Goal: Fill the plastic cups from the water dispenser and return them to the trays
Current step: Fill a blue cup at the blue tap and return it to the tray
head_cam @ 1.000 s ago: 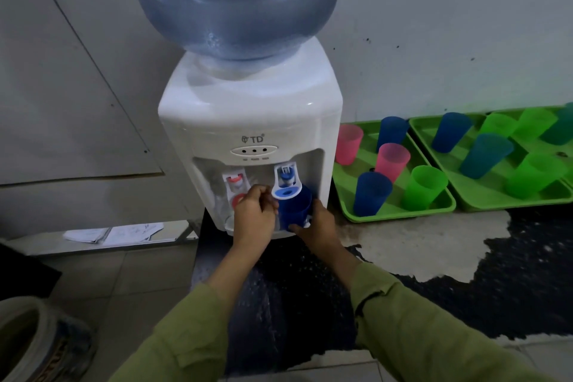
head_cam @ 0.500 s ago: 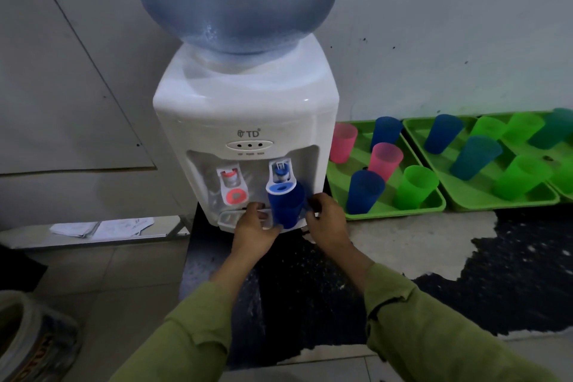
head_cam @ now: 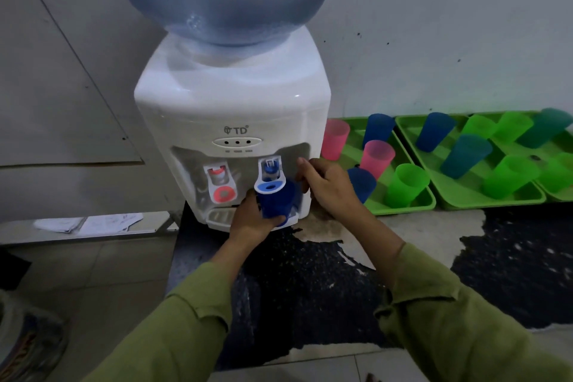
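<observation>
Grey wall (head_cam: 434, 25) flecked with dark specks; a pale board (head_cam: 46, 87) leans against it at left. Folded papers (head_cam: 90, 222) lie on a low ledge (head_cam: 155, 226). The black speckled counter (head_cam: 511, 257) shows a pale worn patch (head_cam: 403, 232). Tiled floor (head_cam: 93, 273) below, with a round container (head_cam: 28, 344) cut off at the corner.

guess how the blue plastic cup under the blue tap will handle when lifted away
Tapered blue plastic cup: probably thin-walled, so it may flex under a squeeze. Lidless, so any water inside could slosh; its level is not visible. Only the left hand grips it, so it might tip.
</observation>
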`<state>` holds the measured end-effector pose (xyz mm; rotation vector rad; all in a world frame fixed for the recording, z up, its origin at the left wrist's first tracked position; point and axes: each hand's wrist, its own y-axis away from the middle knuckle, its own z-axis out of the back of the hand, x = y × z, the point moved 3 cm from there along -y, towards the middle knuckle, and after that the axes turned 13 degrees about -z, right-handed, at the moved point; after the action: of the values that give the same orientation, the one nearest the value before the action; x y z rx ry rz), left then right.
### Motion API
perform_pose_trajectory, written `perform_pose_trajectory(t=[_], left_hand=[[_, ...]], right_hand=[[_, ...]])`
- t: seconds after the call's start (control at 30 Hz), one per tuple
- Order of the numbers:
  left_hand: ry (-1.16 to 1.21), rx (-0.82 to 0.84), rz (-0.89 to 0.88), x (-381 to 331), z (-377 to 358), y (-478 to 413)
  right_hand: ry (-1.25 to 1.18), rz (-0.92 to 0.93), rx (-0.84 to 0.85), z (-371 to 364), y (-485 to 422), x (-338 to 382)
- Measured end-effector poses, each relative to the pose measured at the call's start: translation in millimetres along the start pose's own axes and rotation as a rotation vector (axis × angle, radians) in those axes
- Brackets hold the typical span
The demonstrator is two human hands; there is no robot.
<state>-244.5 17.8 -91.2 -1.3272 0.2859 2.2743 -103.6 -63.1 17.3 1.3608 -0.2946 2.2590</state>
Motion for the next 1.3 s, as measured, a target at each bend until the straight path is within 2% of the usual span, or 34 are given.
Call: perform_pose_trajectory(t=[0.17, 0.3, 0.4, 0.87, 1.1, 1.3], left_hand=[[0.029, 0.019, 0.012, 3, -3, -2], [0.028, 0.015, 0.014, 6, -3, -1], [0.031, 0.007, 0.016, 8, -3, -2], [0.074, 0.0, -0.047, 11, -1, -1], [0.132, -0.011, -0.065, 11, -1, -1], [0.106, 0.017, -0.08, 14, -2, 0]], right_hand=[[0.084, 0.015, 0.139, 1, 2, 21], [0.289, 0.047, 0.199, 3, 2, 36], [0.36, 0.0, 0.236, 4, 1, 40], [0.314, -0.159, 0.215, -1, -7, 23], [0.406, -0.148, 0.183, -11, -10, 4], [0.459, -0.14, 0.075, -33, -14, -10]])
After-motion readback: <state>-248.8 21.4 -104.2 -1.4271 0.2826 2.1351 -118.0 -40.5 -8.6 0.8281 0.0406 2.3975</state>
